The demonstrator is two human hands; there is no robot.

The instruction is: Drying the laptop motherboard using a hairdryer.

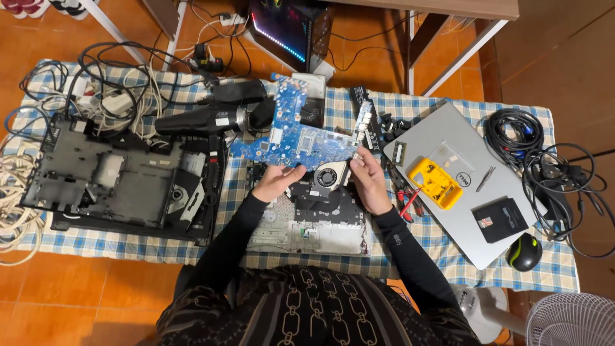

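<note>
I hold a blue laptop motherboard (291, 131) up over the table with both hands. My left hand (277, 182) grips its lower edge near the middle. My right hand (369, 179) grips its right end, next to the round cooling fan (328, 175) fixed to the board. Under the board lies an opened laptop palm-rest shell (314, 230), black above and pale grey below. Black sleeves cover both of my forearms.
A black laptop base chassis (122, 179) lies at left, with a black hot-air blower (205, 120) behind it. At right, a closed silver laptop (458, 186) carries a yellow tool case (435, 182) and a small black box (500, 219). A black mouse (524, 252), cable bundles (512, 131) and pliers (407, 200) lie on the checked tablecloth (448, 250).
</note>
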